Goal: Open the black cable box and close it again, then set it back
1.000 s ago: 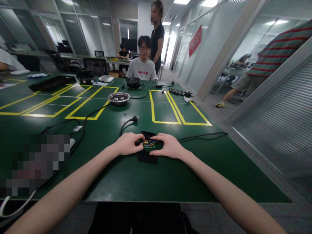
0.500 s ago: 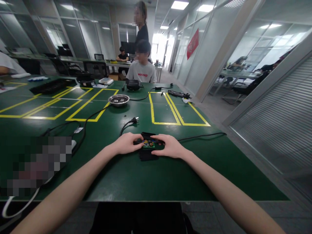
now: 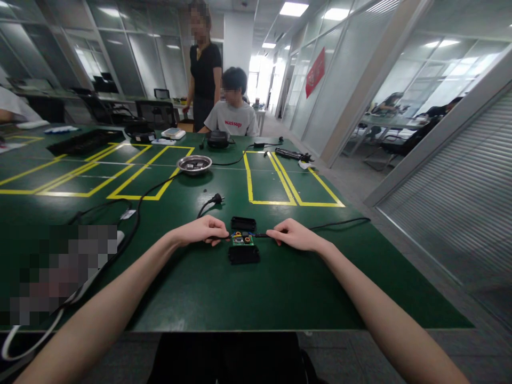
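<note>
A small green circuit board (image 3: 243, 240) with ring-shaped coils lies in front of me, a black cable running off each side. My left hand (image 3: 206, 231) is closed on the left cable, close to the board's edge. On the other side my right hand (image 3: 295, 234) pinches the right cable (image 3: 261, 235) a short way from the board. One black plastic case half (image 3: 243, 223) lies just beyond the board, and the other case half (image 3: 244, 255) lies just nearer to me. A black power plug (image 3: 216, 199) rests beyond my left hand.
A steel bowl (image 3: 194, 165) with small metal parts stands farther back. Yellow tape (image 3: 273, 203) marks rectangles on the green table (image 3: 248, 304). A power strip (image 3: 86, 282), partly pixelated, lies at left. One person sits across the table; another stands behind.
My hands have moved apart from the board, outward onto the cables, so the board and both case halves now show fully. The standing person in the background has moved left.
</note>
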A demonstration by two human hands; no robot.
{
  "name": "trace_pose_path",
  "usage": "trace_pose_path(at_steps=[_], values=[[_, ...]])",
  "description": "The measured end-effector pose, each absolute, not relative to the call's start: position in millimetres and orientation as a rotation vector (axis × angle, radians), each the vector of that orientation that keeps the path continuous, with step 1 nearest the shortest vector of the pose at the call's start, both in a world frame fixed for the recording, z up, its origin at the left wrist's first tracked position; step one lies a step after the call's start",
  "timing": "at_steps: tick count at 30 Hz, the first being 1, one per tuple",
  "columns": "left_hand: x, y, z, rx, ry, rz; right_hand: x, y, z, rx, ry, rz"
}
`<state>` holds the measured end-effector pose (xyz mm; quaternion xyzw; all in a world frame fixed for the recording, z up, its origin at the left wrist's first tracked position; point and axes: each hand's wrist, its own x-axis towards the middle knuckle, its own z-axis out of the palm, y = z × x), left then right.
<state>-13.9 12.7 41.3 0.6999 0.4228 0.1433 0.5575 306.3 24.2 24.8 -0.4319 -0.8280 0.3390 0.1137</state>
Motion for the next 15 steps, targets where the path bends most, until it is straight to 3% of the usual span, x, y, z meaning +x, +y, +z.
trace_pose_path(at_steps=[8, 15], values=[[-11, 4, 41, 1.669, 0.927, 0.191, 309, 20, 30, -1.117, -2.42, 1.251], [-4, -4, 40, 1.785, 1.0, 0.282, 301, 12, 30, -1.067, -2.511, 1.013]])
